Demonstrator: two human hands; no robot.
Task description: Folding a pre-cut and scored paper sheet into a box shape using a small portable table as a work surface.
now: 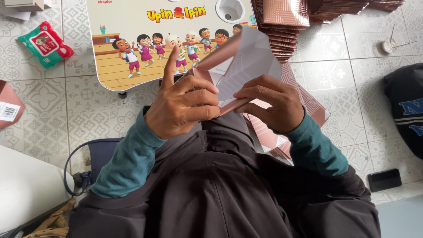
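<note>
Both hands grip half-folded pink cardboard box (238, 66) above lap; box open at top, white inside, contents not visible. Left hand (183, 108) fingers curled on left flap, index raised. Right hand (271, 103) pinching right edge. Stack of flat pink boxes (282, 22) beside cartoon lap table (132, 35)

Green-and-red soft wipes pack (45, 44) lay on the floor at 10 o'clock. White barcode label (8, 111) sat on a brown box (9, 104) at 9. Half-folded pink carton (238, 66) was at centre, flat pink carton stack (286, 22) at 1.
</note>
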